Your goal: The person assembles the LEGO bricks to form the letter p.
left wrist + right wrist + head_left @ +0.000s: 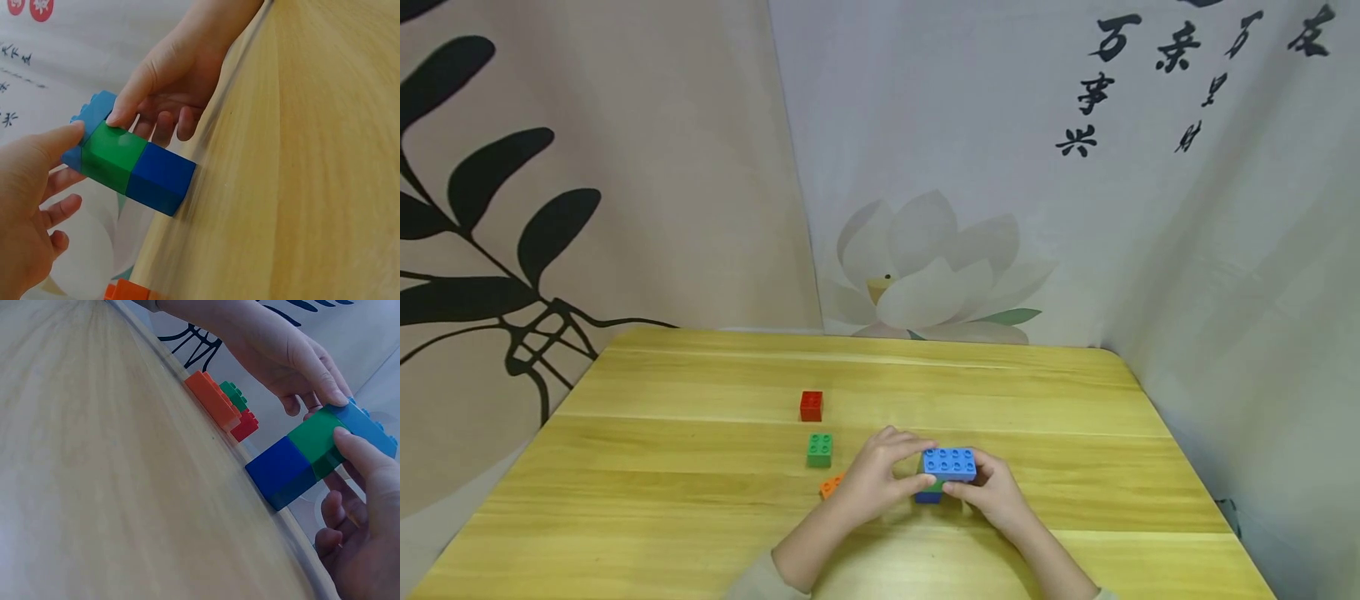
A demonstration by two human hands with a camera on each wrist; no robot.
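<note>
A light blue brick (950,465) with two rows of studs tops a stack over a green brick (114,155) and a dark blue brick (160,178). The dark blue one stands on the wooden table. In the head view the light blue brick juts out to the right past the two below. My left hand (880,477) pinches its left end, thumb at the front. With thumb and fingers, my right hand (997,492) grips the jutting right end, the thumb tip right at the seam with the green brick. Both hands partly hide the stack.
Left of the stack, a red brick (811,406) lies farthest back, a second green brick (820,450) in front of it. An orange brick (214,400) sits nearer, partly behind my left hand in the head view. A printed curtain (700,167) hangs behind the table (662,517).
</note>
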